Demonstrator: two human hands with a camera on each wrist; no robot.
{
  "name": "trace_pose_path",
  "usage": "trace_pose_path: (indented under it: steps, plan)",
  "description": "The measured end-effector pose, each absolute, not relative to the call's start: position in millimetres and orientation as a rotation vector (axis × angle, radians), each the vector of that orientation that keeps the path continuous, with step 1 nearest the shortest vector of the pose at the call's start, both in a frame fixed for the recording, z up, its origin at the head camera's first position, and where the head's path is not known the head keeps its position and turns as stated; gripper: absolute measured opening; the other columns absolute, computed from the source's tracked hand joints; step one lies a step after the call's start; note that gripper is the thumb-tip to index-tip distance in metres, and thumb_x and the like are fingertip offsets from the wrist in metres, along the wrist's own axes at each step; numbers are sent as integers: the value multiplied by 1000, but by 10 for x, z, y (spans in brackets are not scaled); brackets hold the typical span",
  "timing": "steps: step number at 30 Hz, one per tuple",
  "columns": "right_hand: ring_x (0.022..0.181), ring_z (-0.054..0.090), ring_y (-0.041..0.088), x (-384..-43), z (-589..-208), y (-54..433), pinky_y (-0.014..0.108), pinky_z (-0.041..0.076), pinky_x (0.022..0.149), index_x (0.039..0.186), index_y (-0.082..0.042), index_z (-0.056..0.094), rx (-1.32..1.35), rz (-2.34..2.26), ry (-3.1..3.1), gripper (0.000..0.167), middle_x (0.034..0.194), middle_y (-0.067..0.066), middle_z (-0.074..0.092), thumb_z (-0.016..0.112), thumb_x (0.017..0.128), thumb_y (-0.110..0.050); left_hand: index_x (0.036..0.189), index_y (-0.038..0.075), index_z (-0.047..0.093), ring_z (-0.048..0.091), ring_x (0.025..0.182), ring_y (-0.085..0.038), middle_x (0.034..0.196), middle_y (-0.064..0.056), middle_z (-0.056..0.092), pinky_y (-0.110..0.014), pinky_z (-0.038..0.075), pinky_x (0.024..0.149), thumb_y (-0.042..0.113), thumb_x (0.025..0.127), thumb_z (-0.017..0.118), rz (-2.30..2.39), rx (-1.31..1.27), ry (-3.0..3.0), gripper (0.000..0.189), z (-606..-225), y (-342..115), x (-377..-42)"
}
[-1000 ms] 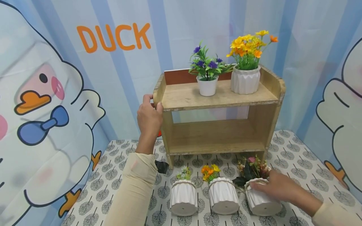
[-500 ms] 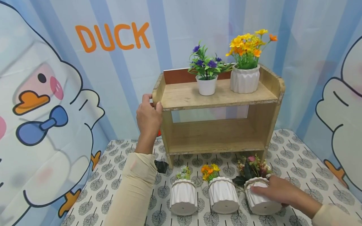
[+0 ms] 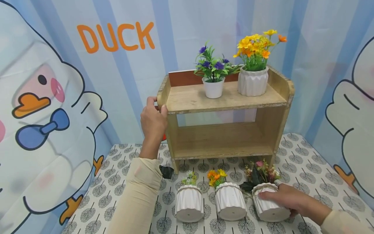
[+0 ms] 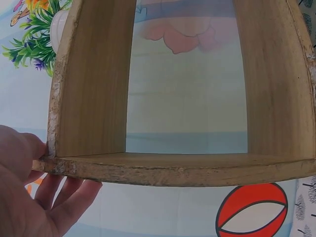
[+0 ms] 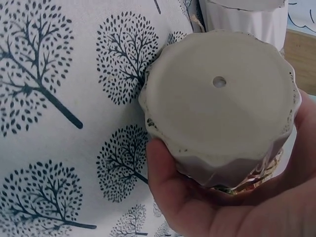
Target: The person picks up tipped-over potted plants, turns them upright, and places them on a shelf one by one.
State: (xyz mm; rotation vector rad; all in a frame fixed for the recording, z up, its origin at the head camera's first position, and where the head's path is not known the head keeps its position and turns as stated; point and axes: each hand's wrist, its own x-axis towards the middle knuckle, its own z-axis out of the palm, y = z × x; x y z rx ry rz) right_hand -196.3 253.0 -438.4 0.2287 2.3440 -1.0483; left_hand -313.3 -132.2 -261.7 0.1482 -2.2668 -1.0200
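Observation:
My left hand (image 3: 154, 120) grips the left side panel of a two-tier wooden shelf (image 3: 225, 107) near its upper front corner. In the left wrist view its fingers (image 4: 74, 202) reach round the panel's outer face. My right hand (image 3: 292, 198) holds a white fluted flower pot (image 3: 270, 203) with pink flowers and dark leaves, lying on its side. The right wrist view shows that pot's round base (image 5: 217, 113) with a small hole, the fingers curled round its wall. To its left lie two similar pots, one with orange and yellow flowers (image 3: 230, 201), one with pale flowers (image 3: 189, 203).
On the shelf's top board stand a small white pot with purple flowers (image 3: 214, 87) and a fluted pot with yellow flowers (image 3: 253, 81). A tree-print cloth (image 3: 117, 182) covers the table. Curtains printed with ducks (image 3: 43, 97) hang behind and at both sides.
My right hand's fingers have closed further round the pot with pink flowers, their tips now showing at its lower right. The left hand keeps its hold on the shelf.

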Motion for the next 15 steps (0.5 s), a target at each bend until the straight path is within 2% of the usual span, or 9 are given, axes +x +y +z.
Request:
trace_pose_path:
  steps: [4,8,11,15]
  plan:
    - [85,63,29,-1952,-4385,2521,44,57,65,141,27,19,232,-1104,2331,110,110,29,57,65,89,-58,129,12,59,69,106,-36,116,-17,74,-50,55,84,23,98,61,-1012,150,-2266,33,-2608,-1335,-3131]
    - [76,62,23,-1934,-4409,2528,35,52,58,129,22,34,244,-1155,2314,92,97,19,62,66,89,-55,129,12,59,70,103,-36,116,-16,74,-50,56,81,24,98,61,-1003,148,-2278,33,-2610,-1339,-3135]
    - [73,63,21,-1914,-4420,2530,32,50,56,122,17,39,252,-1171,2320,83,90,15,63,67,89,-53,129,13,58,70,102,-36,115,-15,75,-50,56,81,24,98,60,-1005,149,-2281,33,-2614,-1331,-3136]
    - [76,61,22,-1908,-4408,2524,33,51,57,130,21,33,262,-1156,2346,94,95,17,59,69,88,-55,129,13,58,70,102,-36,115,-14,75,-50,55,81,23,98,60,-1008,154,-2278,33,-2614,-1319,-3136]
